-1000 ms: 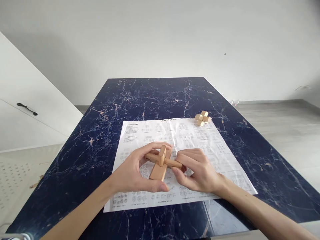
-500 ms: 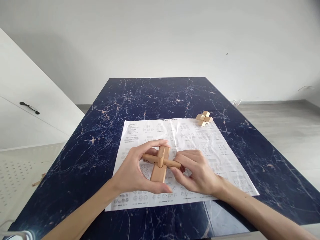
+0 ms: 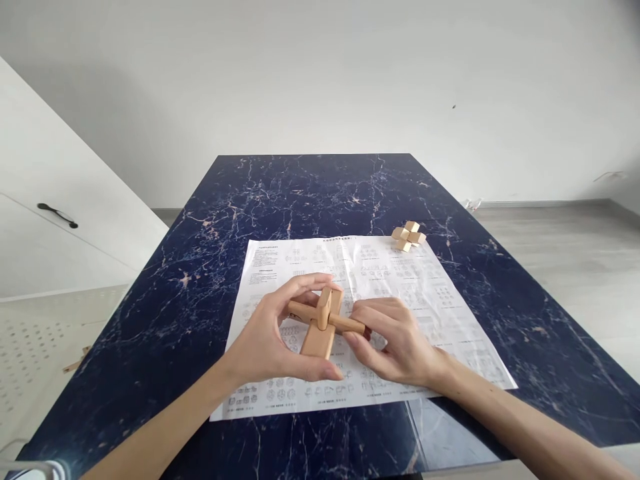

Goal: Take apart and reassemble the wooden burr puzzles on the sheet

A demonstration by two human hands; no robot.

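Note:
A cross-shaped wooden interlocking puzzle (image 3: 319,339), made of crossing bars, is held above a printed sheet. My left hand (image 3: 273,337) grips its wide flat bar, with fingertips at the far end and the thumb at the near end. Between the thumb and fingers of my right hand (image 3: 387,340) is the right end of the crossbar. An upright bar with a rounded top stands at the centre where the pieces meet. The printed instruction sheet (image 3: 265,293) shows rows of small diagrams, partly covered by my hands.
A second, smaller wooden puzzle (image 3: 409,237) rests at the sheet's far right corner. The blue marbled table (image 3: 310,193) reaches toward a pale wall. To the left stands a white cabinet with a black handle (image 3: 57,215); below it is a perforated white surface (image 3: 35,353).
The wooden puzzle has tilted slightly in my hands, and its upright bar now leans a little to the right. Both hands keep their grip.

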